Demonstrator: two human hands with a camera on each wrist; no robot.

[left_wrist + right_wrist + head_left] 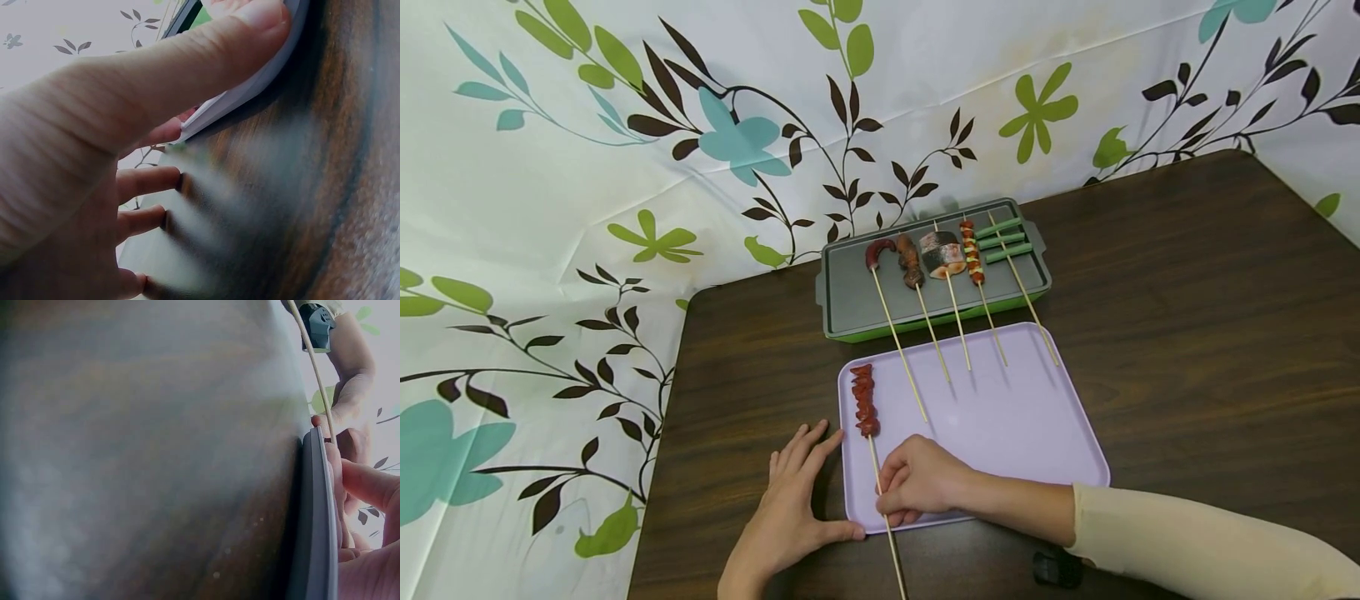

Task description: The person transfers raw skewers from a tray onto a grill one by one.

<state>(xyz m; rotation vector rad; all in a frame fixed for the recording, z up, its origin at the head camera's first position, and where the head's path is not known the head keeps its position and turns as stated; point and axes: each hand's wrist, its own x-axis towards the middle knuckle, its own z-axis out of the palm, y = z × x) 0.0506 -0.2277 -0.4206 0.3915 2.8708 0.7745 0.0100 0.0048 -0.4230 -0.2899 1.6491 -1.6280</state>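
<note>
My right hand (921,479) pinches the thin stick of a skewer with red meat pieces (865,400) between thumb and fingers. The meat end lies over the left side of a lilac tray (1000,408), and the stick runs out past the tray's near edge. At the tray's left near corner, my left hand (797,492) has its fingers spread, the thumb touching the rim. In the left wrist view the left thumb (206,56) lies against the tray edge. The right wrist view shows the stick (315,369) rising from the right fingers (369,484).
Behind the tray stands a grey-topped grill (857,292) with a green base. Across it lie several skewers, including a dark red curled piece (877,252), brown meat (911,262) and green stalks (1009,252). The brown wooden table (1187,333) meets a leaf-patterned sheet (940,75).
</note>
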